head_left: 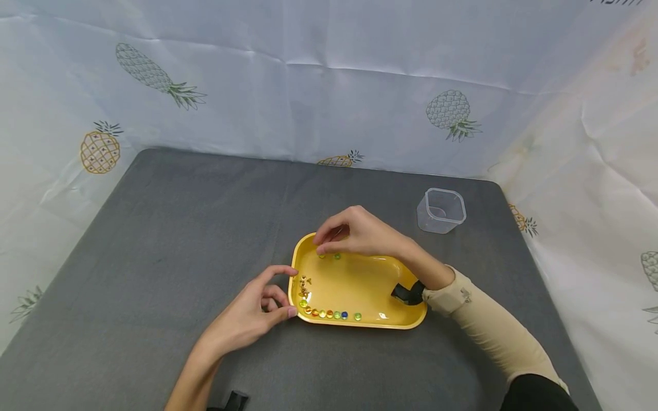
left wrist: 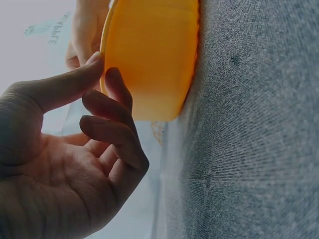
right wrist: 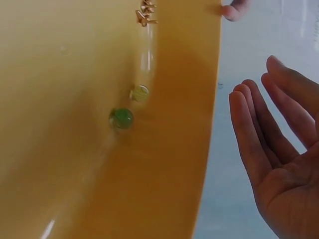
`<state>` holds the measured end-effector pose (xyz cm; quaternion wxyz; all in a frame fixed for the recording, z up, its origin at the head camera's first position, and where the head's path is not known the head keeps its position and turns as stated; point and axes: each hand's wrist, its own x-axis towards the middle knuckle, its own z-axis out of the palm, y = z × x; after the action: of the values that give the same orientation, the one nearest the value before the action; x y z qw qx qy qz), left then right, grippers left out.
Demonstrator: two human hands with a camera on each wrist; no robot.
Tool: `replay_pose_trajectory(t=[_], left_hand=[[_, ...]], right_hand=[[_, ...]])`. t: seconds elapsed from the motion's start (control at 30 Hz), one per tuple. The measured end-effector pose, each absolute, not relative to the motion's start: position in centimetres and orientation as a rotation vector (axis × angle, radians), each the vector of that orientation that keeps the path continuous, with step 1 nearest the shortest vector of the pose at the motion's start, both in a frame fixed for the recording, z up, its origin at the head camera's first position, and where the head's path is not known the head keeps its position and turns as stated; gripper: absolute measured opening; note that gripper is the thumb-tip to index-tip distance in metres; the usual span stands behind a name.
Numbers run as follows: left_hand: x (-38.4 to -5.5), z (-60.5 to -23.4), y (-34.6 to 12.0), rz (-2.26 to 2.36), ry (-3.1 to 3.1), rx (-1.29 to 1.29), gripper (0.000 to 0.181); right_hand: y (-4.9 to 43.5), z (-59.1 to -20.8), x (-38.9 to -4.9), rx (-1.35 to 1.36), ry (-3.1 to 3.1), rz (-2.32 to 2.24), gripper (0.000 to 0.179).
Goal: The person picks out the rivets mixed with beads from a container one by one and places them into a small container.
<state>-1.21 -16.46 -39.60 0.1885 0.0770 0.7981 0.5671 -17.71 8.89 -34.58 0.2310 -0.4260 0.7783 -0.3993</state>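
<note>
A yellow tray [head_left: 360, 285] with rounded corners holds several glass marbles. One row of marbles [head_left: 329, 314], in green, orange and blue, lies along its near side. Small gold metal pieces [head_left: 303, 285] cluster at the left end. By the far wall sit a green marble [right wrist: 121, 118] and a pale yellow marble [right wrist: 139, 92]. My left hand [head_left: 257, 308] holds the tray's left end, thumb and index finger at the rim, the other fingers curled. Over the far left corner hovers my right hand [head_left: 360, 234], fingers slightly bent and apart from the thumb, nothing visible between them.
A clear plastic container [head_left: 441, 211] stands behind the tray to the right, on the grey tabletop [head_left: 205, 228]. A black strap [head_left: 408, 294] at the right wrist hangs over the tray's right end. Pineapple-print sheeting [head_left: 308, 85] surrounds the table.
</note>
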Motion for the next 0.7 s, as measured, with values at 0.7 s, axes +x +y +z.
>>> replay_pose_trajectory(t=[0.7], left_hand=[[-1.2, -39.7, -16.5, 1.591, 2.254, 0.231, 0.063]], right_hand=[[6.8, -38.1, -17.1, -1.194, 1.971, -0.928, 0.018]])
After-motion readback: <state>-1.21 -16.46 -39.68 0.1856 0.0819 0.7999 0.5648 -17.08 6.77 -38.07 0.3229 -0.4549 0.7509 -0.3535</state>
